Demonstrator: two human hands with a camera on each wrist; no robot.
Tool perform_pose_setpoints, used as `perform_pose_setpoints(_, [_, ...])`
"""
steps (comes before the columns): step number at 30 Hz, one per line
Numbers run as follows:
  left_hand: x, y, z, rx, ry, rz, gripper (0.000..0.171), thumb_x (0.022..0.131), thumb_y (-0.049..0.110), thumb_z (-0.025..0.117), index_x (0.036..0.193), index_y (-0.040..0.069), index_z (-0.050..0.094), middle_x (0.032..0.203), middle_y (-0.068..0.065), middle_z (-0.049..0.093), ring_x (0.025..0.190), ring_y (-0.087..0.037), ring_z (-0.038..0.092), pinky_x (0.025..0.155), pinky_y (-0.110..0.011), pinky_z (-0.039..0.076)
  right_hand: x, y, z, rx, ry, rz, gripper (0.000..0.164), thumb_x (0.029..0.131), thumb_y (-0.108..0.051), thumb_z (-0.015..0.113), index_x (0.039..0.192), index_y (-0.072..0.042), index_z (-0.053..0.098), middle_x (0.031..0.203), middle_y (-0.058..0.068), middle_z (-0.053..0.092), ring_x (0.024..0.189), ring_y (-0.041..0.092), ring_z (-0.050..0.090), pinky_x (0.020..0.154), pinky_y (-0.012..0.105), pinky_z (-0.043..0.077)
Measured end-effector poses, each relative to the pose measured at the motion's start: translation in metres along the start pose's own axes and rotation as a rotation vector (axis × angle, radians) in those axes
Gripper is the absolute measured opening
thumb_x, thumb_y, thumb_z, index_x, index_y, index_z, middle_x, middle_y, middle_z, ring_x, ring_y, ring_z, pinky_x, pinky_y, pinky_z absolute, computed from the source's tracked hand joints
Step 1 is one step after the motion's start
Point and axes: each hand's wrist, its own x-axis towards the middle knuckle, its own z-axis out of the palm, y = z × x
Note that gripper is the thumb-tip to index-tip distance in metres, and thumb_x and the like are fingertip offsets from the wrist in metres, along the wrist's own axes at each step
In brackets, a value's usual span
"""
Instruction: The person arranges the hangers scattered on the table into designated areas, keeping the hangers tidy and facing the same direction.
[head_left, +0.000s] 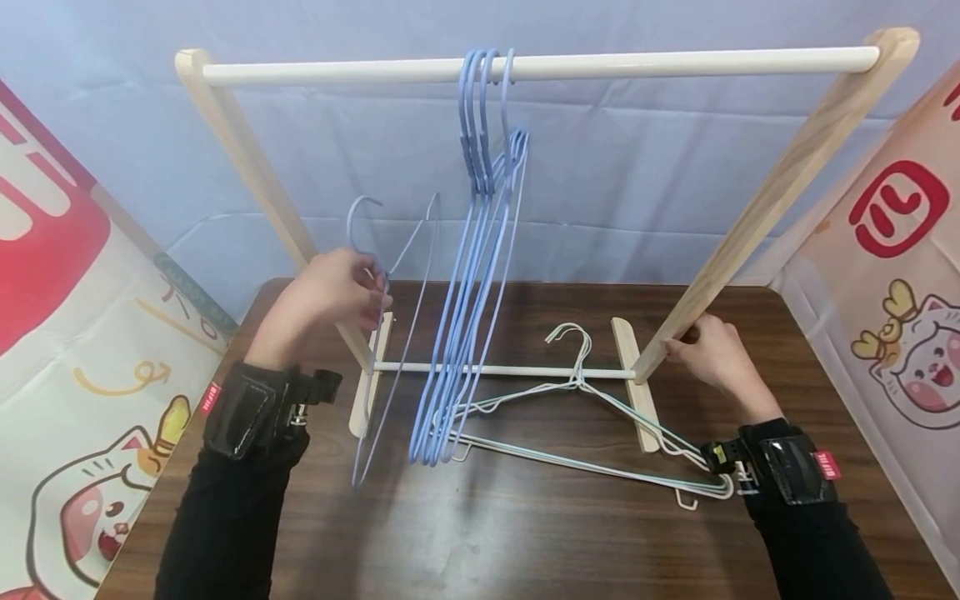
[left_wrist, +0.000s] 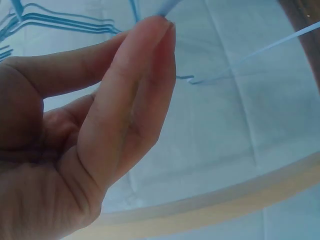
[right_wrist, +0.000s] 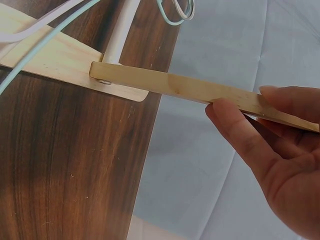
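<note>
My left hand point(head_left: 330, 287) pinches a blue wire hanger point(head_left: 350, 223) near its neck, left of the rack and with its hook off the rod. In the left wrist view, thumb and fingertips meet on the hanger's wire point(left_wrist: 169, 7). Several similar blue hangers point(head_left: 486, 158) hang bunched near the middle of the white rod point(head_left: 660, 63). My right hand point(head_left: 716, 354) holds the rack's right wooden post point(head_left: 780, 192) low down. Seen from the right wrist, thumb and fingers sit on opposite sides of the post point(right_wrist: 170, 84).
Pale green and white hangers point(head_left: 579, 379) lie on the brown table point(head_left: 480, 542) beneath the rack, some overlapping the right foot point(head_left: 628, 350). A lower white bar point(head_left: 525, 371) joins the feet. Behind hangs a pale cloth point(head_left: 600, 208), with printed panels at both sides.
</note>
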Motion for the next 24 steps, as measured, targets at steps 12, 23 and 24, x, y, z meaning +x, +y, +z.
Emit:
perform_pose_setpoints(12, [-0.003,0.026,-0.011,0.016,0.025,0.011,0.010,0.084,-0.002,0.058,0.091,-0.005,0.051,0.096,-0.021,0.062,0.068,-0.022,0.066,0.060,-0.028,0.053,0.000,0.000,0.000,0.009,-0.012,0.008,0.030,0.089,-0.005,0.054,0.110,0.016,0.048,0.096,0.035,0.056,0.082,0.040,0.063,0.055,0.032,0.051])
perform_pose_setpoints(23, [-0.007,0.048,-0.022,0.112,0.070,0.024,0.010,0.082,-0.002,0.056,0.092,-0.002,0.055,0.092,-0.019,0.064,0.064,-0.018,0.066,0.060,-0.028,0.053,0.001,0.001,0.001,0.014,-0.021,0.015,0.031,0.090,-0.005,0.054,0.110,0.017,0.048,0.093,0.033,0.058,0.081,0.038,0.063,0.054,0.030,0.051])
perform_pose_setpoints(24, [-0.007,0.050,-0.023,0.126,0.073,0.023,0.010,0.082,-0.002,0.056,0.092,-0.002,0.055,0.092,-0.018,0.064,0.064,-0.018,0.066,0.060,-0.028,0.053,0.001,0.001,0.001,0.015,-0.022,0.015,0.031,0.090,-0.005,0.054,0.110,0.017,0.048,0.093,0.033,0.058,0.081,0.038,0.063,0.054,0.030,0.051])
